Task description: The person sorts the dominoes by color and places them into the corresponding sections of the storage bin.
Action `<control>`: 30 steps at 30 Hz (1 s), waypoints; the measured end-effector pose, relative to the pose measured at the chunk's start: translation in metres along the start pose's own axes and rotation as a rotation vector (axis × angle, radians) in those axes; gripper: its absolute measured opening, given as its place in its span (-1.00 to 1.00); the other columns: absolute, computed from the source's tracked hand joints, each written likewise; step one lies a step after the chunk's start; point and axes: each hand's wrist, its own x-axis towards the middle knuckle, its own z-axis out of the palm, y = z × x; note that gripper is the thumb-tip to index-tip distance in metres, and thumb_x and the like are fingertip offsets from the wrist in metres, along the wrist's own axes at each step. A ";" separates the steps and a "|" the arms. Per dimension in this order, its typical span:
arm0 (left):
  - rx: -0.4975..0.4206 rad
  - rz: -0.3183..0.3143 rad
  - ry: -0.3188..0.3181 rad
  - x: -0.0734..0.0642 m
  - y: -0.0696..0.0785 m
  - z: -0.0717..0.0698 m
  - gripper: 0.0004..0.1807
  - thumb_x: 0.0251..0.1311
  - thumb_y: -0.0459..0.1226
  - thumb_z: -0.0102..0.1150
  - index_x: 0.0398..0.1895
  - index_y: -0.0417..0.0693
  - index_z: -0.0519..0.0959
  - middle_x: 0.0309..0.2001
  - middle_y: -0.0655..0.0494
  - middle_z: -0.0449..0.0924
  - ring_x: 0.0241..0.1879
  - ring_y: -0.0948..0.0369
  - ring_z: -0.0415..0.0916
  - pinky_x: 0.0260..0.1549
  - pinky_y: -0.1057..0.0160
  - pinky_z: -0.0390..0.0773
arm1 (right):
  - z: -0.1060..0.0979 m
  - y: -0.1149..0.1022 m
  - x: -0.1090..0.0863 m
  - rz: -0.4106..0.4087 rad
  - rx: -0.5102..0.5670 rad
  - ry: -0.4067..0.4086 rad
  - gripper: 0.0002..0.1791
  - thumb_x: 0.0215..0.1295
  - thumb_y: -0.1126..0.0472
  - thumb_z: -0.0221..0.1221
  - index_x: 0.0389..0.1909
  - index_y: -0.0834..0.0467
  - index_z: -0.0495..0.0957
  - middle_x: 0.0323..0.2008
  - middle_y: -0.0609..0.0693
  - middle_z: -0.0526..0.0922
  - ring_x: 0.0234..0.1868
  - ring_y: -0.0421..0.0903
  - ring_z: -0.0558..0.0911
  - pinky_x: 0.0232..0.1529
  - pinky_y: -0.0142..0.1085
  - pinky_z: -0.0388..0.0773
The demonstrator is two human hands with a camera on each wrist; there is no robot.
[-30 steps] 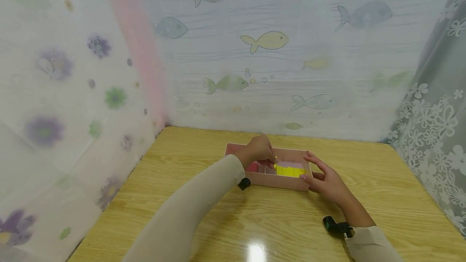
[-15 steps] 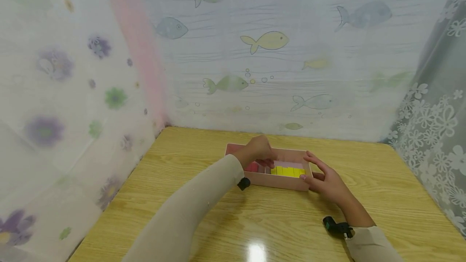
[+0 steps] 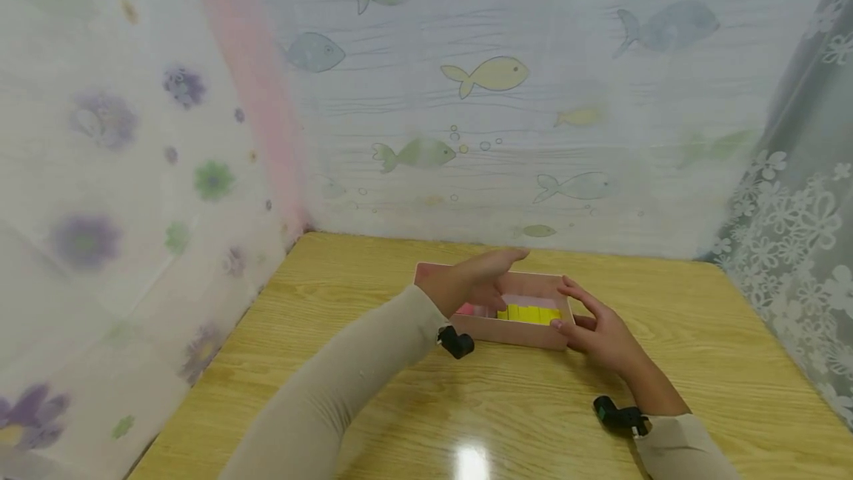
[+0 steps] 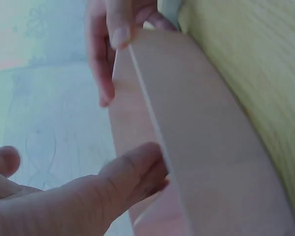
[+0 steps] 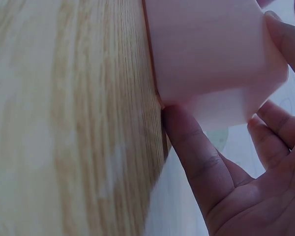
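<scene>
A pink open box (image 3: 516, 332) stands on the table, with a row of yellow blocks (image 3: 533, 314) along its near wall. Left of them, partly behind my left hand (image 3: 476, 280), lies something pinkish red (image 3: 464, 310). That hand is over the box with thumb and fingers spread apart, and no object shows between them. In the left wrist view its fingers (image 4: 132, 172) dip behind the near wall. My right hand (image 3: 603, 332) grips the box's right end. The right wrist view shows its fingers and thumb around the end of the box (image 5: 211, 49).
The wooden table (image 3: 533, 406) reaches back to a curtain printed with fish (image 3: 493, 74). A flowered sheet (image 3: 87, 239) borders it on the left, a grey floral curtain (image 3: 800, 221) on the right. Small black cameras (image 3: 456, 342) sit at both wrists.
My left hand has let go of a yellow block at the left end of the row. Its fingers have since spread and the hand has turned. The right hand stays on the box.
</scene>
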 end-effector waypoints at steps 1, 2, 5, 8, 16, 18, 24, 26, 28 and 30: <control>-0.019 -0.005 -0.013 0.000 -0.001 0.004 -0.01 0.41 0.29 0.05 0.70 0.09 -0.06 0.66 -0.29 -0.18 0.57 -0.36 -0.01 0.46 -0.33 0.22 | 0.000 0.000 0.000 0.003 0.003 0.002 -0.17 0.43 -0.02 0.31 0.62 -0.01 0.16 0.68 -0.18 -0.06 0.41 0.39 0.44 -0.05 -0.07 0.77; -0.031 -0.009 -0.017 0.000 -0.002 0.007 0.01 0.39 0.32 0.05 0.71 0.10 -0.09 0.67 -0.25 -0.21 0.59 -0.36 -0.08 0.48 -0.36 0.16 | 0.000 0.001 0.000 0.000 0.004 0.000 -0.17 0.44 -0.02 0.30 0.62 0.01 0.16 0.69 -0.17 -0.07 0.41 0.40 0.43 -0.05 -0.07 0.77; 0.000 -0.015 -0.005 0.001 -0.007 0.015 0.06 0.34 0.39 0.03 0.71 0.11 -0.09 0.68 -0.15 -0.17 0.60 -0.34 -0.12 0.50 -0.38 0.09 | 0.000 0.002 -0.001 0.000 0.007 -0.005 -0.17 0.45 -0.01 0.29 0.63 0.02 0.15 0.69 -0.16 -0.09 0.42 0.41 0.42 -0.05 -0.08 0.77; 0.040 0.005 0.009 0.002 -0.010 0.020 0.04 0.35 0.40 -0.02 0.70 0.11 -0.05 0.68 -0.05 -0.13 0.62 -0.27 -0.13 0.51 -0.37 0.08 | 0.000 0.003 -0.001 -0.002 0.004 -0.005 -0.17 0.46 -0.02 0.28 0.63 0.03 0.14 0.69 -0.16 -0.09 0.42 0.42 0.40 -0.05 -0.10 0.77; 0.093 0.026 0.029 0.004 -0.010 0.019 0.00 0.33 0.43 -0.06 0.69 0.18 0.02 0.68 -0.02 -0.09 0.57 -0.39 -0.06 0.46 -0.42 0.13 | -0.001 0.005 0.001 -0.008 0.000 -0.003 -0.17 0.43 -0.03 0.30 0.62 -0.04 0.17 0.68 -0.22 -0.08 0.45 0.46 0.33 -0.07 -0.11 0.78; 0.104 0.031 0.013 0.004 -0.010 0.018 -0.03 0.35 0.43 -0.07 0.69 0.21 0.03 0.68 -0.02 -0.10 0.57 -0.41 -0.07 0.45 -0.43 0.14 | -0.001 0.004 0.002 -0.005 -0.003 -0.004 -0.17 0.43 -0.03 0.31 0.62 -0.05 0.17 0.68 -0.22 -0.08 0.45 0.46 0.34 -0.07 -0.11 0.78; 0.142 0.072 -0.025 0.001 -0.010 0.018 -0.07 0.37 0.40 -0.07 0.67 0.21 0.08 0.68 0.04 -0.06 0.60 -0.27 -0.03 0.42 -0.49 0.14 | -0.001 0.004 0.001 0.002 -0.002 -0.003 -0.15 0.43 -0.04 0.31 0.63 -0.03 0.15 0.68 -0.21 -0.08 0.44 0.41 0.39 -0.06 -0.14 0.78; 0.153 0.075 -0.026 0.000 -0.011 0.018 -0.07 0.38 0.39 -0.06 0.67 0.19 0.08 0.67 0.06 -0.04 0.61 -0.24 -0.03 0.41 -0.50 0.13 | -0.001 0.005 0.001 0.000 -0.001 -0.005 -0.16 0.43 -0.03 0.30 0.63 -0.02 0.15 0.68 -0.20 -0.08 0.44 0.41 0.39 -0.06 -0.15 0.78; 0.159 0.068 -0.022 -0.001 -0.011 0.018 -0.07 0.38 0.38 -0.05 0.67 0.16 0.09 0.67 0.06 -0.03 0.61 -0.24 -0.03 0.41 -0.50 0.13 | -0.001 0.005 0.001 -0.005 0.002 -0.008 -0.16 0.44 -0.02 0.30 0.62 -0.02 0.15 0.68 -0.20 -0.08 0.44 0.41 0.39 -0.06 -0.15 0.78; 0.162 0.061 -0.019 -0.001 -0.011 0.018 -0.07 0.38 0.37 -0.05 0.67 0.15 0.09 0.67 0.06 -0.02 0.61 -0.23 -0.02 0.42 -0.49 0.14 | -0.001 0.005 0.001 -0.008 0.001 -0.008 -0.17 0.44 -0.02 0.30 0.62 -0.03 0.15 0.68 -0.21 -0.08 0.44 0.41 0.39 -0.07 -0.15 0.78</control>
